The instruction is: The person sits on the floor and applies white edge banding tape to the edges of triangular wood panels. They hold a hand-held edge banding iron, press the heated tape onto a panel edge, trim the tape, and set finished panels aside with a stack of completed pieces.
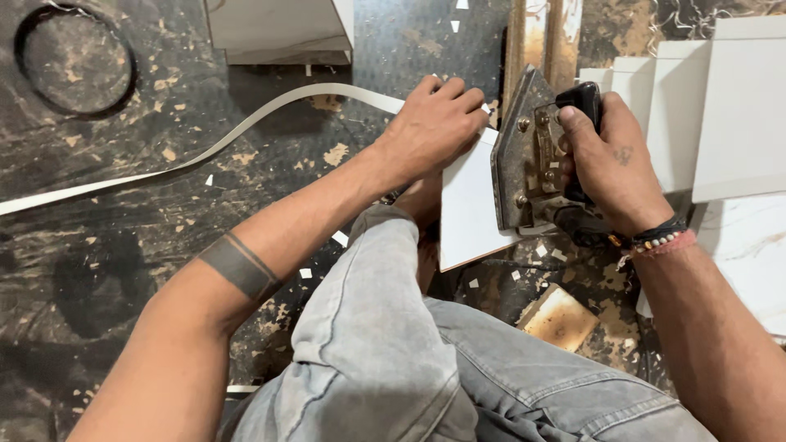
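Nearest, a knee in grey jeans (368, 327) is braced against a white panel (468, 214) standing on edge on the dark, chip-strewn floor (98, 270). The right hand (610, 160) is clamped around the black handle of an old flat iron (524, 155), pressed against the panel's right end. The left hand (434, 123) is curled over the panel's far edge, where a white edging strip (246, 131) trails left. More white boards (737, 106) are seen far right.
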Motion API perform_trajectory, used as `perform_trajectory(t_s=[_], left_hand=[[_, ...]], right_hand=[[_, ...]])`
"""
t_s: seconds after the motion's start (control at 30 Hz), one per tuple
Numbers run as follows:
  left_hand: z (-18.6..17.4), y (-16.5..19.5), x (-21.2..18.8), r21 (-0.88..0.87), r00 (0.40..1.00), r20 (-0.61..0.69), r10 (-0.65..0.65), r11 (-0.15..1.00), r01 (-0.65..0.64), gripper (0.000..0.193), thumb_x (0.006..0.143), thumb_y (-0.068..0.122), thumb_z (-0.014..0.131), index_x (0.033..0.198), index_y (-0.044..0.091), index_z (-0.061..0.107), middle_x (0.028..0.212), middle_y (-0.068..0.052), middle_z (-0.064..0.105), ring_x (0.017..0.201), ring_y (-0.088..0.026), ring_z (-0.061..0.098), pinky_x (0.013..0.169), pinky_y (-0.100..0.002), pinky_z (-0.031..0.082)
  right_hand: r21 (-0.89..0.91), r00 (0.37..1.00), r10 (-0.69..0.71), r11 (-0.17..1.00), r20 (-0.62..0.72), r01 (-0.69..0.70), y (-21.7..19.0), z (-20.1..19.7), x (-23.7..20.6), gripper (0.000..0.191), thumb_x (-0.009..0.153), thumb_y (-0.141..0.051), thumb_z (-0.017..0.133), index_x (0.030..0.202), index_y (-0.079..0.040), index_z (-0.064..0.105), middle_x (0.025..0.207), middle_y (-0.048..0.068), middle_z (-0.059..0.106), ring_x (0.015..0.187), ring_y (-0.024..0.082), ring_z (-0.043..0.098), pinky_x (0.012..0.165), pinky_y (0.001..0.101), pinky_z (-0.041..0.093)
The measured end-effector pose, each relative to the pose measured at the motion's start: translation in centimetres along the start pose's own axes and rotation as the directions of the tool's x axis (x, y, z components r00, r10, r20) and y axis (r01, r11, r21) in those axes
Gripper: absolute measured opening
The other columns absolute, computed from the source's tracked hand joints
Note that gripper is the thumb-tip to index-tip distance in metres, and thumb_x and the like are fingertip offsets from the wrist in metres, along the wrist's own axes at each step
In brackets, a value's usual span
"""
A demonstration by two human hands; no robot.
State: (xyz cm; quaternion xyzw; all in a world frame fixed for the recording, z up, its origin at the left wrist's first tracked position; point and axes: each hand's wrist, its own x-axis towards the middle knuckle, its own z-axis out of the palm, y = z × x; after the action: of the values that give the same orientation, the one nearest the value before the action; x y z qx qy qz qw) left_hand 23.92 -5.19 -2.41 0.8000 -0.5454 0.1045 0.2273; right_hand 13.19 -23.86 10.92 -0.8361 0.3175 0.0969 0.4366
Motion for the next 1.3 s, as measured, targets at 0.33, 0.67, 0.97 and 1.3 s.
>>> perform_trajectory(t_s=[0.33, 0.67, 0.97, 1.3], left_hand=[[-2.0, -3.4, -1.8, -0.140, 0.989, 0.138, -0.061, 0.987, 0.080, 0.018, 0.091, 0.026, 0.076, 0.103, 0.013, 0.077, 0.103, -0.004, 0.069, 0.101, -0.022, 0.062, 0.094, -0.045, 0.044], [-2.9, -4.0, -1.4, -0.149, 0.983, 0.182, 0.018, 0.989, 0.009, 0.020, 0.092, 0.026, 0.076, 0.106, 0.011, 0.075, 0.099, -0.003, 0.070, 0.099, -0.020, 0.066, 0.092, -0.045, 0.045], [-4.0, -3.1, -1.8, -0.112, 0.990, 0.140, -0.003, 0.993, 0.019, 0.016, 0.091, 0.023, 0.073, 0.100, 0.010, 0.073, 0.098, -0.005, 0.070, 0.098, -0.023, 0.067, 0.090, -0.045, 0.046], [-2.8, -2.8, -2.0, -0.250, 0.955, 0.264, -0.136, 0.947, 0.204, 0.015, 0.098, 0.023, 0.066, 0.106, 0.011, 0.068, 0.093, -0.005, 0.071, 0.081, -0.021, 0.065, 0.081, -0.044, 0.042]], right_hand=[[-0.007, 0.997, -0.064, 0.998, 0.041, 0.064, -0.9, 1.8, 1.2, 0.026, 0.109, -0.031, 0.054, 0.115, -0.005, 0.049, 0.084, -0.001, 0.053, 0.065, 0.009, 0.053, 0.053, 0.0282, 0.047], [0.045, 0.994, -0.078, 0.996, 0.082, 0.075, -1.9, 2.1, 1.3, 0.025, 0.109, -0.028, 0.054, 0.117, -0.005, 0.048, 0.086, -0.001, 0.055, 0.064, 0.009, 0.051, 0.051, 0.0284, 0.046], [-0.020, 0.999, 0.050, 0.999, -0.009, -0.050, 1.5, -1.6, 0.5, 0.025, 0.109, -0.028, 0.055, 0.117, -0.005, 0.049, 0.084, 0.001, 0.055, 0.063, 0.010, 0.051, 0.052, 0.0282, 0.044], [-0.047, 0.997, 0.063, 0.997, -0.049, -0.065, 3.4, -2.9, 0.0, 0.025, 0.109, -0.027, 0.054, 0.119, -0.005, 0.050, 0.086, 0.000, 0.054, 0.066, 0.009, 0.051, 0.054, 0.0289, 0.045]])
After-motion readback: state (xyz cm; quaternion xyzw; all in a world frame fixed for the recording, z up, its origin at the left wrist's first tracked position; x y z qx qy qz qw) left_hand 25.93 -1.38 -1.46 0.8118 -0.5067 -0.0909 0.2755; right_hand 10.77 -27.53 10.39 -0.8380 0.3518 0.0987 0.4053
